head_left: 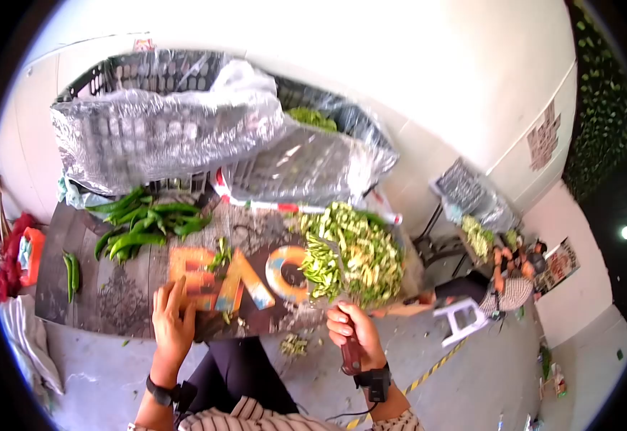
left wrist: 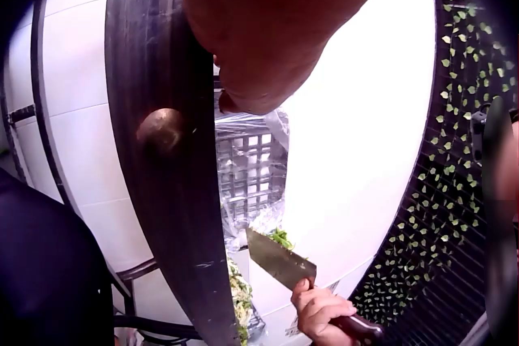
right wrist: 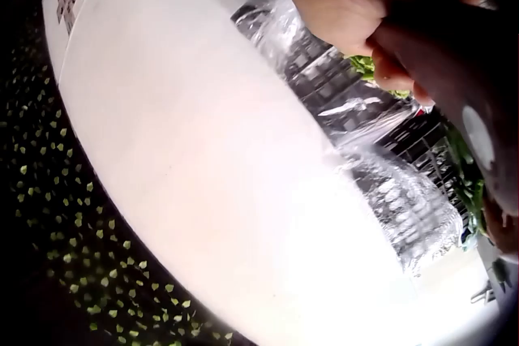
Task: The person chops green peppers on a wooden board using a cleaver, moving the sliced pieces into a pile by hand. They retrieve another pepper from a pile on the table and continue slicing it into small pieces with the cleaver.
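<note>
Right hand [head_left: 347,327] was clamped around the dark red handle of a cleaver [head_left: 342,276], blade resting against the pile of chopped green chillies [head_left: 360,251] at the board's right end. Left hand [head_left: 172,320] lay flat on the near edge of the board [head_left: 112,287], fingers straight and together, holding nothing. Whole chillies [head_left: 145,223] sat in a heap at the far left, two strays [head_left: 71,271] near the left edge, plastic-lined crates [head_left: 163,122] behind. Right wrist view was mostly wall and glare, so blade angle was probably flat-ish, can't confirm. To do this step well: keep the blade low, push the cut pieces in one sweep, keep the left hand bracing the board, well apart from the edge
</note>
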`<state>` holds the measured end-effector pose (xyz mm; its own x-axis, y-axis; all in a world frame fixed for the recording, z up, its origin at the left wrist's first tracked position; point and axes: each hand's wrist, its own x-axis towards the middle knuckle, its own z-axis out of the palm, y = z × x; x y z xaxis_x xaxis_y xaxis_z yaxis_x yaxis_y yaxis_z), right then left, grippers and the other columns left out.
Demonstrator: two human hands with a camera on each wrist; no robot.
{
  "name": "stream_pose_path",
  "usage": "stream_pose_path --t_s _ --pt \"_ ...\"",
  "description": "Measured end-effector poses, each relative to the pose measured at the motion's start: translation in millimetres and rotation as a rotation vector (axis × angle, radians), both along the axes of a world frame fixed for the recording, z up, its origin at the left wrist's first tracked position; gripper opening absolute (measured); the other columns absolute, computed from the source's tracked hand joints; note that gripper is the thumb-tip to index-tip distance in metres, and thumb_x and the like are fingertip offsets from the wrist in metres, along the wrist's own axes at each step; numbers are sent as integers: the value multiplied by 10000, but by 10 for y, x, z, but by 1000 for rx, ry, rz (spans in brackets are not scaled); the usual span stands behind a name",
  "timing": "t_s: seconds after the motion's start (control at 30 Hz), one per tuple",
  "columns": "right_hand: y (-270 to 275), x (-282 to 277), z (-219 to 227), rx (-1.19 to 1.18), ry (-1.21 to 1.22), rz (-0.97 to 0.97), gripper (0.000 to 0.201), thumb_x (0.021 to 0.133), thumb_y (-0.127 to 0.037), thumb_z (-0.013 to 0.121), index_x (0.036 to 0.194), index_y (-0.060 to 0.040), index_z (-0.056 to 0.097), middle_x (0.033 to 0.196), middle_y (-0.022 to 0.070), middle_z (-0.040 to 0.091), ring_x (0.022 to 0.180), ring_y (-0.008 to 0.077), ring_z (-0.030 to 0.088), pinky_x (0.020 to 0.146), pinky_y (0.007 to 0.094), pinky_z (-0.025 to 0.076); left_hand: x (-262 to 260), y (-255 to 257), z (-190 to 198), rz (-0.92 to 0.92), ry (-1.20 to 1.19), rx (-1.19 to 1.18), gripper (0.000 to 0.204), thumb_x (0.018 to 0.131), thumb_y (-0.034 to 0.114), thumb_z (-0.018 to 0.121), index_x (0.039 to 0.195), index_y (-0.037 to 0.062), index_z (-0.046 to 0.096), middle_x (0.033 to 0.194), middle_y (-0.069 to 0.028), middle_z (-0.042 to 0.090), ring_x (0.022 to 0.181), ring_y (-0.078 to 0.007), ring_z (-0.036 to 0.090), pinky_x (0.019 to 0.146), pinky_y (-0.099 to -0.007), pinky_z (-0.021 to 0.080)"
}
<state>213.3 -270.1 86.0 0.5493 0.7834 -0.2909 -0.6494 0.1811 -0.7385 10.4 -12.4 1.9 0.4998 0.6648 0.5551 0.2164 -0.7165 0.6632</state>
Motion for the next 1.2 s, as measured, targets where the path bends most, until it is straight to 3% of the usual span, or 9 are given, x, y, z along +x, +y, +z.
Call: stream_pose_path --t_s 0.17,0.2,0.3,0.4,0.5,0.7,0.9,1.0,1.2 --pt "703 836 1354 60 -366 33 242 1011 -259 452 797 -147 451 644 -72 391 550 69 409 516 240 403 -9 -9 -3 -9 12 16 499 750 -19 647 1242 -2 562 1119 -187 566 992 -377 539 880 -438 461" --pt "924 990 1576 117 -647 2 237 991 -250 502 786 -141 454 629 -77 433 535 53 456 499 206 401 -17 -26 29 -3 16 4 489 750 -28 642 1233 -2 571 1116 -190 562 998 -381 544 877 -431 465" --pt "1347 1547 1941 94 -678 -176 191 942 -193 565 813 -80 482 677 -8 484 602 108 483 566 249 410 -1 -24 47 20 -15 -3 477 748 -38 637 1221 -1 583 1112 -191 561 1004 -385 550 873 -425 469" --pt "1239 1732 1657 -2 -891 -189 224 951 -192 522 751 -95 492 632 -3 464 588 119 482 570 272 431 -20 -10 -15 49 -43 -27 469 744 -42 641 1207 4 591 1107 -189 568 1005 -385 555 871 -426 471" --pt "1018 1446 1371 -52 -707 -398 151 962 -188 512 845 -95 489 707 -14 474 586 91 463 522 257 405 -29 -11 5 5 -15 -33 463 747 -45 641 1205 5 594 1098 -185 571 1001 -379 558 867 -419 473" --pt "483 650 825 -164 -594 -350 162 979 -200 515 857 -122 444 723 -31 447 579 59 429 512 239 382 -26 21 49 -51 26 11 447 753 -11 643 1196 0 585 1099 -169 577 983 -372 541 859 -427 465" --pt "182 -145 119 -344 -479 -326 162 953 -243 522 874 -126 442 703 -19 464 509 74 438 439 249 387 -79 116 577 -276 134 116 580 708 15 684 1270 17 543 1232 -168 522 1131 -380 487 967 -424 429" --pt "95 -464 -157 -316 -364 -268 143 956 -200 515 873 -111 439 701 7 468 501 89 448 424 261 400 183 360 682 -330 122 140 540 736 56 680 1260 24 552 1235 -158 523 1164 -359 474 980 -420 423" --pt "12 -732 -495 -292 -150 -176 85 959 -162 496 927 -87 472 712 13 484 504 103 470 435 277 441 1074 749 264 -433 410 201 456 867 209 610 1289 45 556 1273 -146 520 1227 -322 440 1012 -423 410"
